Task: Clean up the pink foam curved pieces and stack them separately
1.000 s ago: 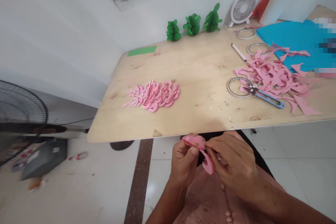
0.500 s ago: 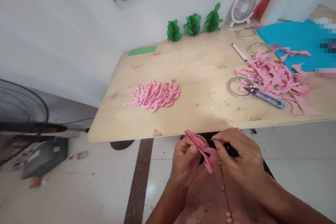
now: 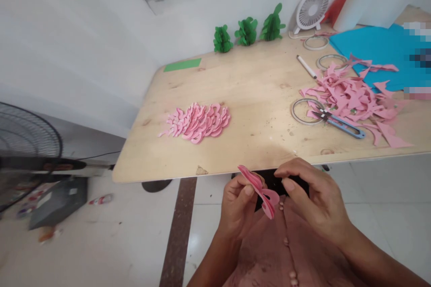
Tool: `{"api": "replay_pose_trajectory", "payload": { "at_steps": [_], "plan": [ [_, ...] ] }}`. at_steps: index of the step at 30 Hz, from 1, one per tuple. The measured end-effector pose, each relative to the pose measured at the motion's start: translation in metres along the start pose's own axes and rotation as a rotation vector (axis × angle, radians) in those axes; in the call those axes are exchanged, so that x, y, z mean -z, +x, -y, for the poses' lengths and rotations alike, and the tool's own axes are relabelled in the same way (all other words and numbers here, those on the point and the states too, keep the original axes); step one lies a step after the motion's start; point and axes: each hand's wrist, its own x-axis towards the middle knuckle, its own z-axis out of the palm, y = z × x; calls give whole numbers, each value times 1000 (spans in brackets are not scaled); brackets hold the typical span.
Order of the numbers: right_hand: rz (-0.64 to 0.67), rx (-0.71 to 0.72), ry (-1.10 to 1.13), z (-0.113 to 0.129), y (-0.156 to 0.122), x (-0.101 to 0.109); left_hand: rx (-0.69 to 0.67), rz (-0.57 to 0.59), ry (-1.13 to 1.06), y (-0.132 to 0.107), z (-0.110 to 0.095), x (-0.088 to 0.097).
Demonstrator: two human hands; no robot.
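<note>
My left hand (image 3: pixel 237 206) pinches a layered stack of pink paper cutouts (image 3: pixel 261 193) in front of the table edge. The layers fan apart at the lower right, where one curved piece stands away from the others. My right hand (image 3: pixel 311 199) is just right of the stack, not touching it. Its thumb and index finger are apart, with nothing visible between them. On the table beyond, a pile of curved pink paper cutouts (image 3: pixel 198 121) lies to the left.
Pink paper scraps (image 3: pixel 357 94), blue-handled snips (image 3: pixel 343 125) and a tape roll (image 3: pixel 308 111) lie at the right. Behind are a marker (image 3: pixel 306 66), blue sheets (image 3: pixel 384 54), a small white fan (image 3: pixel 311 11) and several green paper shapes (image 3: pixel 247 31). A black floor fan (image 3: pixel 30 143) stands left.
My right hand has moved slightly away from the pink stack, and its thumb and index finger have parted. The left hand keeps its hold almost unmoved.
</note>
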Motion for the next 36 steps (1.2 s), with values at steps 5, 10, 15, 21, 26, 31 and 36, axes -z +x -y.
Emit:
{"api": "replay_pose_trajectory", "payload": {
  "at_steps": [5,10,15,21,26,31,36],
  "plan": [
    [220,0,47,16,2,0,-59,-61,111,-2,0,0],
    [168,45,-111,18,1,-11,-110,-67,220,-3,2,4],
    [102,107,-201,13,-2,-17,-149,-22,249,-1,1,5],
    [63,159,-196,10,-4,-18,-174,-12,256,-1,2,5],
    [54,155,-181,7,-3,-20,-169,-34,257,-1,4,4],
    [145,92,-167,10,0,-12,-105,-75,218,0,3,3],
    [33,-124,21,7,0,-1,-33,-97,153,0,2,2]
  ]
}}
